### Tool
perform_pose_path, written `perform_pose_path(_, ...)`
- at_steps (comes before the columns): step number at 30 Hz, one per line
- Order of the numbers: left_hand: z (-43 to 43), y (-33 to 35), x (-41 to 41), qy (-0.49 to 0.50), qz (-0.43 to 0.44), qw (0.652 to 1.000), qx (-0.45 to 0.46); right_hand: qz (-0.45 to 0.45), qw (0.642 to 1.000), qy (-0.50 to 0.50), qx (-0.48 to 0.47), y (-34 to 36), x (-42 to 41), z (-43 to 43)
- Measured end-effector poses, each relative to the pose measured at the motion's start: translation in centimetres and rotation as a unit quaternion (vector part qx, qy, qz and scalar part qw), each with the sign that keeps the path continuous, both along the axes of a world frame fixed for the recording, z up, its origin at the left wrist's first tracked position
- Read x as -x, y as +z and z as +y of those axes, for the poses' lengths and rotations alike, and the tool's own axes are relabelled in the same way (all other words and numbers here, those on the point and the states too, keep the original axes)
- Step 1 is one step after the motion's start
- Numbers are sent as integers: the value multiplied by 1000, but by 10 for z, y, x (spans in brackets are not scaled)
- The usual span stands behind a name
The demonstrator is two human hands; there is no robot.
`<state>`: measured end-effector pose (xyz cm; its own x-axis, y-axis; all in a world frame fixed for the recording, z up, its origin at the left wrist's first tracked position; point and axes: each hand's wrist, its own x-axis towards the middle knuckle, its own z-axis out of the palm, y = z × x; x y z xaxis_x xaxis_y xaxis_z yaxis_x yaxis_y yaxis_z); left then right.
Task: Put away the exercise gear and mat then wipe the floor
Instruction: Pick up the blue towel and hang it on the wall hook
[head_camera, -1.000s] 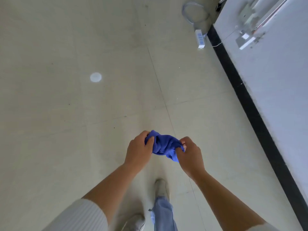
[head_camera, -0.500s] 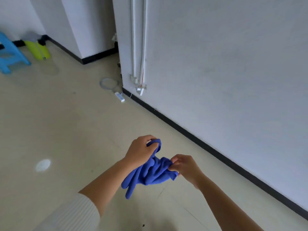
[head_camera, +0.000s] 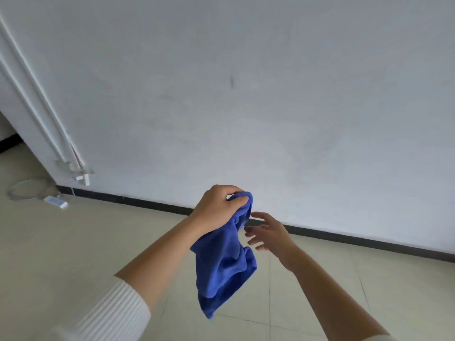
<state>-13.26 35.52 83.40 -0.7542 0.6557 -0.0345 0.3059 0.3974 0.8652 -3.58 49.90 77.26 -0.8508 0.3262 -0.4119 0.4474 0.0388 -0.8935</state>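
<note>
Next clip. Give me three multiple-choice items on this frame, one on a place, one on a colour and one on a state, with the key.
1. Where does the white power strip lie?
A. on the floor, at left
B. on a shelf
C. hung on the wall

2. What colour is the cloth?
A. red
B. blue
C. green

3. The right hand is:
A. open, fingers spread
B. gripping the cloth
C. out of view

Key:
1 A: it lies flat near the black baseboard.
2 B: it is plainly blue.
3 A: only the left hand grips the cloth, at its top.
</note>
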Motion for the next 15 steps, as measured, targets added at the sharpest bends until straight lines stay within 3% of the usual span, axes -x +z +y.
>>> perform_pose_path(10,255,53,-126,-174,15,984,-38,30,981,-116,-150,43,-155,236)
perform_pose_path(15,376,76,-168,-251,35,966,-53,46,959,-220,-173,65,-225,346)
